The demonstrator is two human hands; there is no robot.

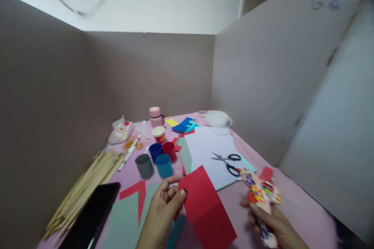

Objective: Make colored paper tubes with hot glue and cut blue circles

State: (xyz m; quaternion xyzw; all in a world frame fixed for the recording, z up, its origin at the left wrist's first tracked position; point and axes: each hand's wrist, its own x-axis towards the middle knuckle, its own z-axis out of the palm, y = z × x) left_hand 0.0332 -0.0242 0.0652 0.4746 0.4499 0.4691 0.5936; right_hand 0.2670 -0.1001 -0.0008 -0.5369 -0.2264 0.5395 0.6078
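Grey partition walls [154, 70] stand round a table [298, 206] with a pink cover, and the work sits at its near edge. Between the two hands is a red paper [209, 206], pinched at its far left corner by the left hand [168, 204]. From that pinch its long axis slants toward the viewer and to the right, so most of the sheet hangs out on the side facing the right hand [270, 218]. The left is the nearer hand, already touching it; the right is apart from it, a gap of table showing between.

The left hand reaches in from below, thumb on the paper's upper face and fingers curled at its edge and beneath. The right hand is closed round a flowered tool, blurred but most likely a glue gun [257, 192], whose tip points away and a little left, toward the scissors [226, 159] rather than at the red paper.

Those scissors lie with their blades slightly parted on white paper [206, 144], beyond both grips. Left of the left hand are a dark phone [93, 210] and a bundle of sticks [84, 183]; past its fingers stand a grey cup [144, 167] and a teal cup [164, 166].
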